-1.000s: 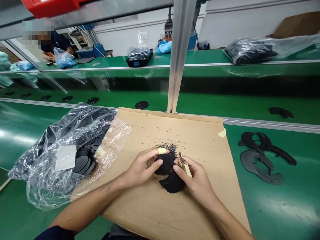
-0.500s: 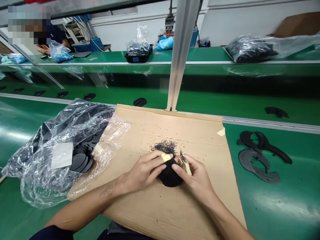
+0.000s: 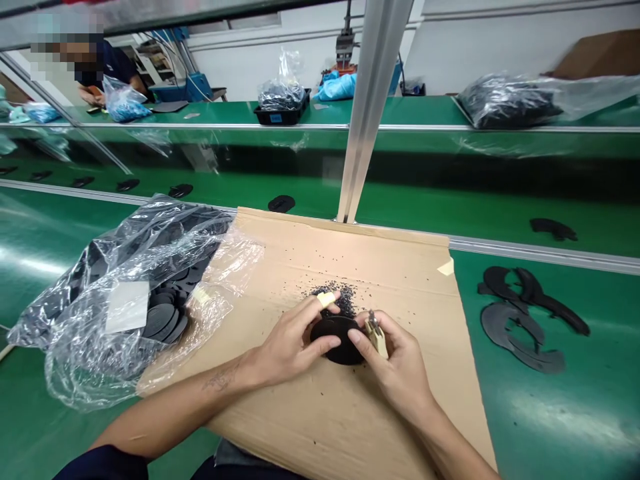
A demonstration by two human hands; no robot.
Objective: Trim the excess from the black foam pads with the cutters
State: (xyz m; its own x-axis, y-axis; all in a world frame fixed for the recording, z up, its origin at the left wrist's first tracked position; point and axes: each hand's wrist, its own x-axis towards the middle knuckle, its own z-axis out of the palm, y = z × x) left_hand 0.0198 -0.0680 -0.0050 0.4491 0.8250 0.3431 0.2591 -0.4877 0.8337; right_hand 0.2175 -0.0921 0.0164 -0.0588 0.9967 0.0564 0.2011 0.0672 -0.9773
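Note:
My left hand (image 3: 295, 337) grips a round black rubber disc (image 3: 336, 340) from the left, with a strip of tan tape (image 3: 326, 299) wrapped on one fingertip. My right hand (image 3: 395, 363) holds small snips with tan handles (image 3: 376, 335), their metal tip (image 3: 371, 316) at the disc's upper right edge. Black crumbs lie in a small heap (image 3: 336, 297) just above the disc, on a flattened cardboard sheet (image 3: 380, 267). More crumbs are scattered around it.
A clear plastic bag (image 3: 120, 313) holding stacked black discs lies left of the cardboard. Cut black shapes (image 3: 515, 320) rest on the green belt to the right. An aluminium post (image 3: 373, 107) rises ahead. A co-worker (image 3: 115, 70) sits beyond the far belt.
A second black piece showing below the disc a second ago is no longer visible. My hands have closed around one disc, and the snips now sit at its upper right edge.

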